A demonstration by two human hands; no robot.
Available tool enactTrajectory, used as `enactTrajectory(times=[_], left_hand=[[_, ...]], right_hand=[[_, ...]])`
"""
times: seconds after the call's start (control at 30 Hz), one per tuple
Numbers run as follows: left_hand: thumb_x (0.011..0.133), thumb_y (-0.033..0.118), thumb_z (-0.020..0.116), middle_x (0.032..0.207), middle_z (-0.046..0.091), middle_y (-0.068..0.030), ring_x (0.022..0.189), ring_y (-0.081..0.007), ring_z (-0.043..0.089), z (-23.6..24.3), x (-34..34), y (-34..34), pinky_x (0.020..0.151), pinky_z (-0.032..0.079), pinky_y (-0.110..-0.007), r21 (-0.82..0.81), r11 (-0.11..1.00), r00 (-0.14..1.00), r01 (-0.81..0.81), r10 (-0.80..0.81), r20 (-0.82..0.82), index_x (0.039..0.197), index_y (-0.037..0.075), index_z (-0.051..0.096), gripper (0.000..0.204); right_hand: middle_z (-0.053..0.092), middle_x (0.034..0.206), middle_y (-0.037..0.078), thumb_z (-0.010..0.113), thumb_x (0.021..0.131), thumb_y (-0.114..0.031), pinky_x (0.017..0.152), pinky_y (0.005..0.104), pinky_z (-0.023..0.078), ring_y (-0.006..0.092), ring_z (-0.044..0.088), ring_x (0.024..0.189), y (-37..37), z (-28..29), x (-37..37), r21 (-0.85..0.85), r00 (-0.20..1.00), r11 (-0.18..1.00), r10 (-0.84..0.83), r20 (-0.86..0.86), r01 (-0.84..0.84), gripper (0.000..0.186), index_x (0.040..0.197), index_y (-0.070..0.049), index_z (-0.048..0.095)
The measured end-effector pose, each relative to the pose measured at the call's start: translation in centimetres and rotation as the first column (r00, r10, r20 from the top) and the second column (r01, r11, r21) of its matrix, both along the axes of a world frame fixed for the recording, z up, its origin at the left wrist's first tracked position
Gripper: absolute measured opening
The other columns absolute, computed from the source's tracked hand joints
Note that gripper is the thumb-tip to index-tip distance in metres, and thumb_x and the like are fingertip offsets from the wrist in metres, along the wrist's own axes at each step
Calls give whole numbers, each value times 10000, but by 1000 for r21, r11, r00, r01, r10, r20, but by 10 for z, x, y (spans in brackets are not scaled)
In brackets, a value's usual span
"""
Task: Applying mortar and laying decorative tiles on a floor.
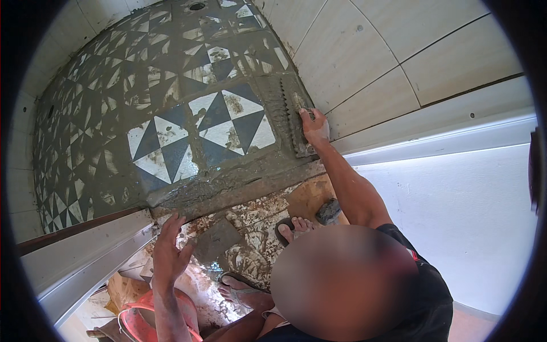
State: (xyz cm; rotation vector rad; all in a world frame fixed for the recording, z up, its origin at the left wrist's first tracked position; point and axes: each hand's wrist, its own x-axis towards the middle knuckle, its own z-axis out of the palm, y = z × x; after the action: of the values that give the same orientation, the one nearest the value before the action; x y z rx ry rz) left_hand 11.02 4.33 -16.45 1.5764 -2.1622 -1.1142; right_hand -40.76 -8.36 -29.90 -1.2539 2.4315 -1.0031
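At the right end of the tiled floor, my right hand [314,126] is closed on a mortar-coated notched trowel [298,134]. Its toothed edge faces left, and the blade lies against the wet grey mortar [273,94] along the wall. To its left, two patterned floor tiles [250,134] in dark grey and white show wiped faces with some smears. My left hand [171,251] is raised near the door frame at lower left, fingers stretched out, holding nothing. A band of mortar [222,183] runs along the doorway edge.
Farther back, more patterned tiles [85,125] lie under a grey film, with a round drain hole [197,6]. Beige wall tiles [364,102] rise at right. White door frames [91,253] flank the doorway. A red bucket [185,308] stands at lower left; a dark lump [327,212] lies near my foot.
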Motion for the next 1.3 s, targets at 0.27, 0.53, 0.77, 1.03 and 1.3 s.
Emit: enactTrajectory(times=[0.27, 0.53, 0.77, 1.03, 1.3], left_hand=[[817, 70, 765, 1517, 542, -241, 1318, -414, 607, -1, 2, 0, 1064, 543, -436, 0, 1000, 999, 30, -30, 37, 1434, 54, 582, 644], [843, 112, 764, 1492, 556, -261, 1330, -421, 594, -3, -1, 0, 1087, 521, -447, 62, 998, 1000, -7, 6, 18, 1443, 34, 580, 632], [850, 142, 759, 1480, 565, -264, 1333, -425, 586, -2, -3, 4, 1102, 499, -460, 79, 996, 1000, -30, 30, 2, 1434, 31, 588, 619], [837, 134, 777, 1483, 565, -256, 1339, -445, 576, 3, 7, 5, 1116, 487, -468, 56, 998, 998, -15, 11, 61, 1420, 40, 588, 620], [821, 127, 778, 1505, 556, -255, 1369, -442, 557, 6, 17, 13, 1138, 470, -468, 100, 993, 994, -58, 49, 97, 1444, 75, 587, 654]], right_hand=[[692, 1195, 329, 648, 972, -516, 988, 511, 512, 498, 657, 1156, 20, 13, 19, -16, 994, 999, 42, 97, -41, 625, 1237, 48, 680], [687, 1194, 350, 657, 967, -516, 1000, 510, 511, 493, 659, 1167, 42, 12, 37, -47, 987, 999, 16, 162, -8, 680, 1279, 88, 648], [682, 1234, 345, 647, 954, -563, 1027, 500, 508, 487, 646, 1210, 22, 13, 20, -8, 987, 1000, -3, 162, 5, 725, 1282, 84, 660], [705, 1216, 312, 667, 928, -550, 1021, 495, 512, 476, 663, 1186, -16, 14, -1, 21, 997, 999, 48, 63, -49, 669, 1268, 25, 700], [726, 1185, 289, 704, 919, -521, 989, 443, 527, 436, 699, 1132, -18, 4, -5, 13, 988, 994, 104, 114, -106, 637, 1258, 18, 720]])
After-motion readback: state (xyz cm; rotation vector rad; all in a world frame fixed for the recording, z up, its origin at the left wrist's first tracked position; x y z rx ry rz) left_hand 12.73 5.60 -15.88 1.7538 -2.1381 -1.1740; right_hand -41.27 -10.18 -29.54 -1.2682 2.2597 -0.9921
